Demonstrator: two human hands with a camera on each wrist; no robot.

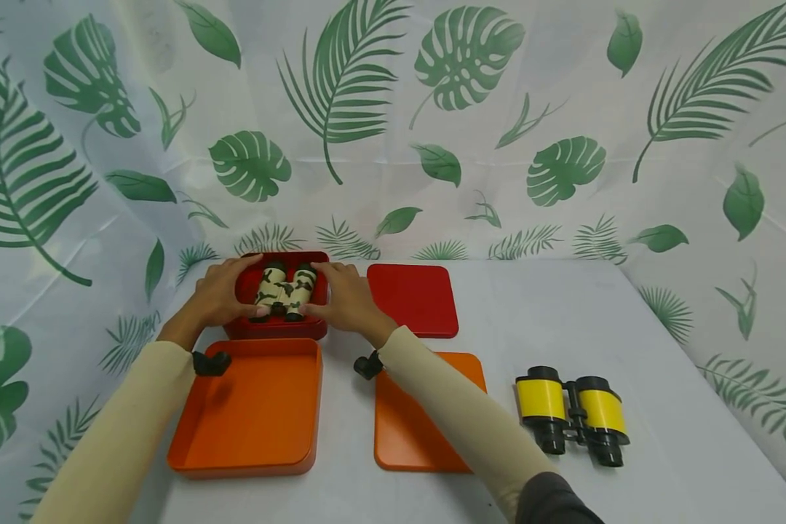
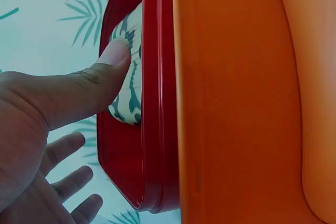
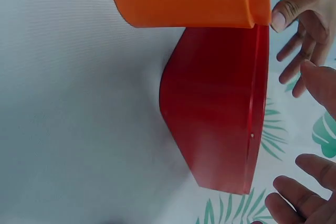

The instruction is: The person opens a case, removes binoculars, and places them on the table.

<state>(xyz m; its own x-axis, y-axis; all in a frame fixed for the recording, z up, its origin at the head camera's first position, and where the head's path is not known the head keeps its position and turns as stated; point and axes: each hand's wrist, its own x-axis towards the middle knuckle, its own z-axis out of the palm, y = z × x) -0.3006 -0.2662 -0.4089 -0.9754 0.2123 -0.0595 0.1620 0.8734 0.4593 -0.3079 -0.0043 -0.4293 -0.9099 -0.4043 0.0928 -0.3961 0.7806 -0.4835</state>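
Camouflage-patterned binoculars lie inside a red box at the back left, their barrels pointing away. My left hand is spread at the box's left side. Its thumb overlaps the binoculars' near end in the left wrist view, and its other fingers extend loosely apart. On the opposite side, my right hand has its thumb by the near end of the right barrel and its fingertips by the far end. In the right wrist view, the right fingers are spread above the red box's rim.
An orange box stands just in front of the red one. To the right lie a red lid and an orange lid, partly under my right forearm. Yellow and black binoculars rest farther right. A leaf-printed cloth hangs behind.
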